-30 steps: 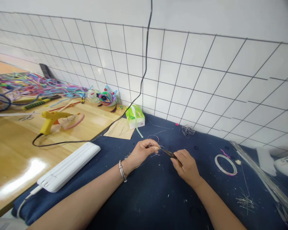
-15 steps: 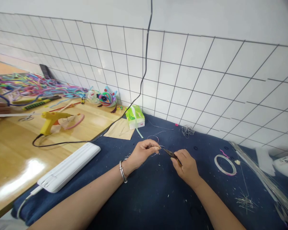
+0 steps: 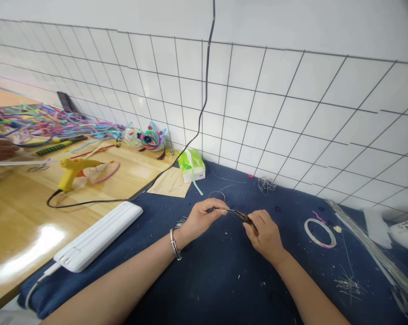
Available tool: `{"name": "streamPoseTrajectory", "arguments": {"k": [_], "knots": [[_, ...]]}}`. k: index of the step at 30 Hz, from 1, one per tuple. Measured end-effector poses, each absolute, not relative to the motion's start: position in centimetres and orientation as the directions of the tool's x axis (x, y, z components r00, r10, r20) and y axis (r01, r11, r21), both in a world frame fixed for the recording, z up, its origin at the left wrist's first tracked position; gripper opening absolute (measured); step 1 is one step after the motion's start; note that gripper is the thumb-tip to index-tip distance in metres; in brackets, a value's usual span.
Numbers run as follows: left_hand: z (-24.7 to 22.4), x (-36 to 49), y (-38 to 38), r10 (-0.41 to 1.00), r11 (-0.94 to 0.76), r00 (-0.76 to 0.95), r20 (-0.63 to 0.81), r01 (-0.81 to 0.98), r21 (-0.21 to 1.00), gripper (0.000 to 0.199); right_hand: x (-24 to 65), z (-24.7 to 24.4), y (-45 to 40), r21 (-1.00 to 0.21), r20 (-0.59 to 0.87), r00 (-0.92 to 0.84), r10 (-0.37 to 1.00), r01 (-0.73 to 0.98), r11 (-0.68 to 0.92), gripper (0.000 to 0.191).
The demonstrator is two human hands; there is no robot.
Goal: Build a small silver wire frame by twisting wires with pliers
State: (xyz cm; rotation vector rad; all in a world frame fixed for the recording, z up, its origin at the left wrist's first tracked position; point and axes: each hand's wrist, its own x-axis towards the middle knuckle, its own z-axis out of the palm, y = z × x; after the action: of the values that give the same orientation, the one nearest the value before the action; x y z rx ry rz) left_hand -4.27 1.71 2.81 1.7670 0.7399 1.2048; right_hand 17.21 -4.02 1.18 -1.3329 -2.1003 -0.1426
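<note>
In the head view my left hand [image 3: 204, 218] pinches a thin wire [image 3: 228, 209] between thumb and fingers. My right hand [image 3: 264, 234] is wrapped round the handles of long-nose pliers [image 3: 241, 215], whose jaws point left and meet the wire beside my left fingertips. Whether the jaws grip it tightly is too small to tell. A thin wire loop [image 3: 217, 192] lies just beyond my left hand. Both hands are above the dark blue cloth [image 3: 220, 280].
A white power strip [image 3: 100, 237] lies at left, beside a yellow glue gun [image 3: 71, 171] on the wooden table. A green tissue pack [image 3: 192, 165] is behind my hands. On the right are a tape roll [image 3: 320, 233] and bundled wires [image 3: 369, 253]. Another person's hand [image 3: 0, 150] shows at far left.
The pliers' jaws have come closer to my left fingertips, along the wire. The wire end that stuck out above the jaws no longer shows there.
</note>
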Motion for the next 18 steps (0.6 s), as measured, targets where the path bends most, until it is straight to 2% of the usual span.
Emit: {"name": "streamPoseTrajectory", "arguments": {"k": [18], "knots": [[2.76,-4.26,1.63,0.848,-0.374,0.396,0.351,-0.020,0.927,0.013,17.03,1.45,-4.22,-0.259,0.542,-0.299,0.785,0.829,0.495,0.011]]}}
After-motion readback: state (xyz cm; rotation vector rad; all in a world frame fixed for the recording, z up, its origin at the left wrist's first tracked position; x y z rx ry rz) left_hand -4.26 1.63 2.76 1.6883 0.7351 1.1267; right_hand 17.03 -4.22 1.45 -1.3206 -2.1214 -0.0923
